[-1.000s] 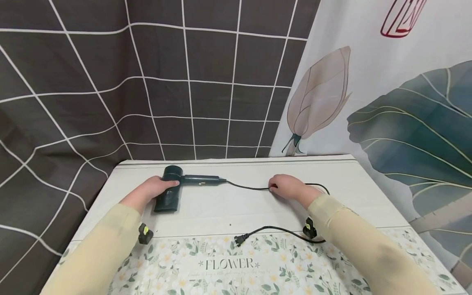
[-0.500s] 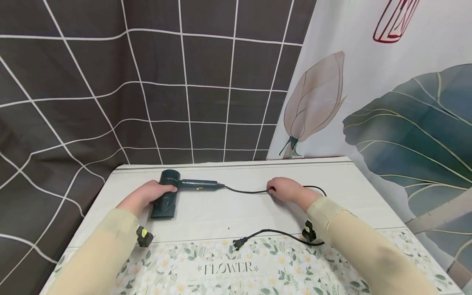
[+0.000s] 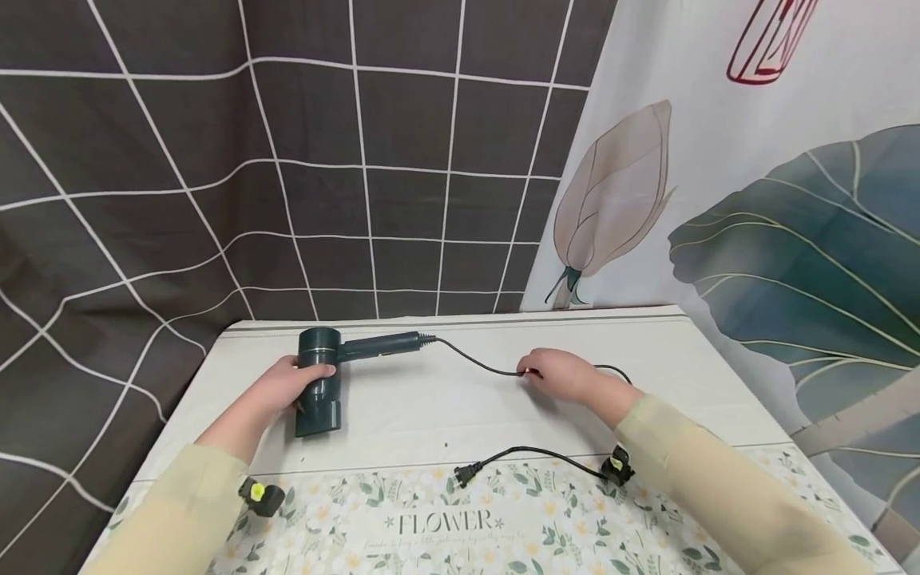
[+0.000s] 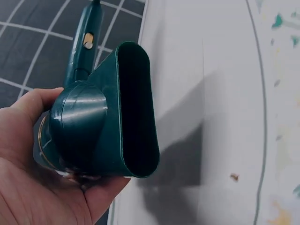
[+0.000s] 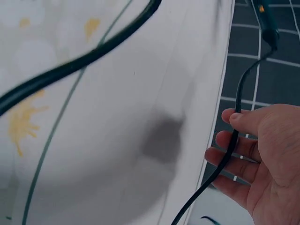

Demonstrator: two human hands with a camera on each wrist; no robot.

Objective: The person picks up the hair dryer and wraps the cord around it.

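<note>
A dark green hair dryer [image 3: 319, 387] is at the left of the table, its handle pointing right and its flat nozzle [image 4: 105, 122] toward the front. My left hand [image 3: 283, 386] grips its barrel from the left, thumb on one side and fingers wrapped underneath. A black cord [image 3: 470, 357] runs from the handle's end to my right hand [image 3: 557, 374]. There thumb and index finger pinch the cord, which crosses the other fingers [image 5: 239, 168] in the right wrist view. Beyond the hand the cord loops back under the right forearm to a two-prong plug [image 3: 467, 473].
The table's white cloth [image 3: 402, 407] has a floral band with the word FLOWER [image 3: 446, 521] at the front. A dark grid-patterned curtain [image 3: 410, 200] hangs behind and to the left. A leaf-print curtain [image 3: 812, 263] hangs at the right.
My left hand has shifted slightly left and turned the hair dryer, so its handle now slants up and its body stands higher off the cloth. The right hand keeps its pinch, barely moved.
</note>
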